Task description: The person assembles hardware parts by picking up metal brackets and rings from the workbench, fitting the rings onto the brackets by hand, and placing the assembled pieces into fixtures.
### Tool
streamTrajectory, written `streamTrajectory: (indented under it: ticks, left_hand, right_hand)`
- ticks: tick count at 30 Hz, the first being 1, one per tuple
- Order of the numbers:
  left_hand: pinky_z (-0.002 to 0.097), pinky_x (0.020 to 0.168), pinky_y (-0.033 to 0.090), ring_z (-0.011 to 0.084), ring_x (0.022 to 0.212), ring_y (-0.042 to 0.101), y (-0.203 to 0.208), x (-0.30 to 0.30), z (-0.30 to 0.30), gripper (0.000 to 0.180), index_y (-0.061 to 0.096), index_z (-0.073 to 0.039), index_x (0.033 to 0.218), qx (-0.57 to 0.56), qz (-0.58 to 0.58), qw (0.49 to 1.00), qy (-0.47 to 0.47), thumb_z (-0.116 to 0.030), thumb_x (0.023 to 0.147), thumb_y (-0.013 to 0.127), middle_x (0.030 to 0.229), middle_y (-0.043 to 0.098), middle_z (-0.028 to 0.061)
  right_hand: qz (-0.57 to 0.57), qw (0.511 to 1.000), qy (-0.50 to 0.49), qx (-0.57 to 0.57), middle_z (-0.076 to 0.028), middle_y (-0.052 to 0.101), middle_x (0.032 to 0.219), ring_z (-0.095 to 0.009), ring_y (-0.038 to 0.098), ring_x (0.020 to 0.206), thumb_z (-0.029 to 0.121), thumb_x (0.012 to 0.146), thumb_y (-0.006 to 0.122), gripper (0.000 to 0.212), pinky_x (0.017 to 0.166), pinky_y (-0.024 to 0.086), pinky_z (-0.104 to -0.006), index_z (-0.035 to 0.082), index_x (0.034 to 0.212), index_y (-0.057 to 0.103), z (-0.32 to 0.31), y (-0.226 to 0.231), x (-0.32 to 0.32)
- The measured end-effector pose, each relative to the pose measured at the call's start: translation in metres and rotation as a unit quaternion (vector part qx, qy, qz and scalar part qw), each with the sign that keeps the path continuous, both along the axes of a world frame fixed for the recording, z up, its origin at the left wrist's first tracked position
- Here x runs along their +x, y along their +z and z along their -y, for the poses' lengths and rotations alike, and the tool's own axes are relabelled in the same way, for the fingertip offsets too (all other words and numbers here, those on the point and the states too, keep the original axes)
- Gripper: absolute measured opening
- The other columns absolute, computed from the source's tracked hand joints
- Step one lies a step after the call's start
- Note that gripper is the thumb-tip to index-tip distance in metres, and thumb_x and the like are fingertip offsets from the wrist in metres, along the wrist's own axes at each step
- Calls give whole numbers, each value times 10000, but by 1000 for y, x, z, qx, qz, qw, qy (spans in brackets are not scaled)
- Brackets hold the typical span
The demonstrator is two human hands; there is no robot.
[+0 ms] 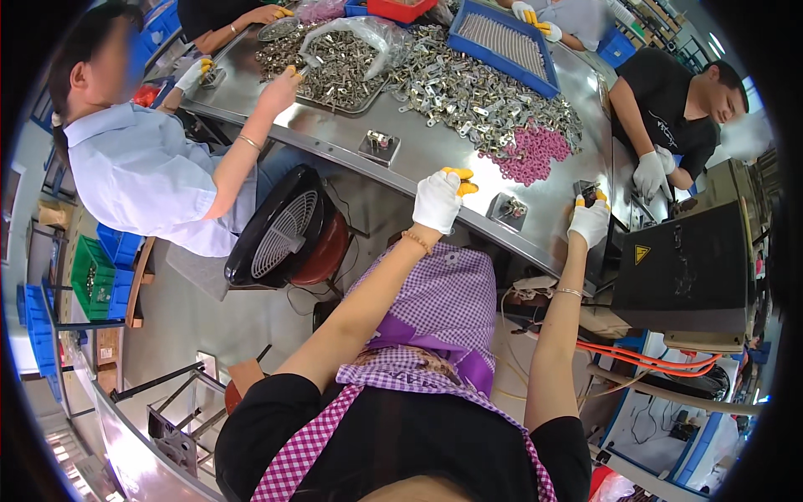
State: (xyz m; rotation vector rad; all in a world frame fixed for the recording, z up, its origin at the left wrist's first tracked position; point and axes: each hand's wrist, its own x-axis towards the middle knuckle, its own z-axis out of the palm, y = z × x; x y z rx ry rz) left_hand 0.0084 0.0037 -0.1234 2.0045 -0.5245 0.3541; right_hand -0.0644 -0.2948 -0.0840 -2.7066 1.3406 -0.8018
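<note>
Across a shiny metal desk lie small metal parts and pink rings. The left hand curls near the desk's edge; I can't tell if it holds anything. The right hand bends its fingers at a small dark block on the desk; its grip is hidden. Another block sits between both hands.
</note>
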Motion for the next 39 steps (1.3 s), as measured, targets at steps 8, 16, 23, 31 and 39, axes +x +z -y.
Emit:
streamTrajectory:
  ticks: [8, 16, 23, 31, 39]
  left_hand:
    - [349, 721, 490, 265, 775, 632, 38, 53, 14, 215, 717, -130, 958, 77, -17, 997, -26, -280, 837, 620, 935, 692, 52]
    - [378, 769, 475, 279, 842, 612, 70, 200, 58, 172, 725, -137, 913, 193, 98, 974, -67, -189, 822, 588, 968, 663, 65]
    - [382, 784, 482, 300, 874, 609, 57, 279, 93, 179, 719, -115, 896, 210, 127, 965, -92, -206, 834, 578, 990, 662, 87]
    - [388, 787, 493, 315, 884, 615, 17, 273, 83, 204, 704, -102, 917, 275, 89, 954, -85, -214, 861, 542, 991, 669, 106]
    - [369, 780, 497, 295, 856, 627, 31, 237, 51, 227, 681, -96, 1000, 355, 77, 929, -70, -170, 886, 499, 978, 669, 102]
  right_hand:
    - [26, 1000, 4, -5, -116, 649, 1017, -299, 644, 821, 303, 832, 651, 370, 764, 516, -377, 60, 1109, 618, 15, -9, 2]
    - [49, 999, 21, 1, -125, 639, 1034, -314, 644, 807, 288, 826, 654, 361, 765, 518, -390, 48, 1094, 624, 2, -1, 0]
    - [58, 997, 28, -34, -137, 632, 1079, -328, 642, 797, 289, 819, 659, 380, 745, 521, -396, 46, 1109, 628, 7, -12, -3]
    - [30, 999, 16, -19, -139, 630, 1093, -339, 642, 794, 303, 812, 661, 389, 728, 522, -405, 43, 1100, 632, 12, -13, 3]
    - [31, 999, 18, -10, -138, 633, 1092, -340, 642, 792, 306, 814, 657, 374, 728, 522, -402, 46, 1082, 633, 10, -10, 1]
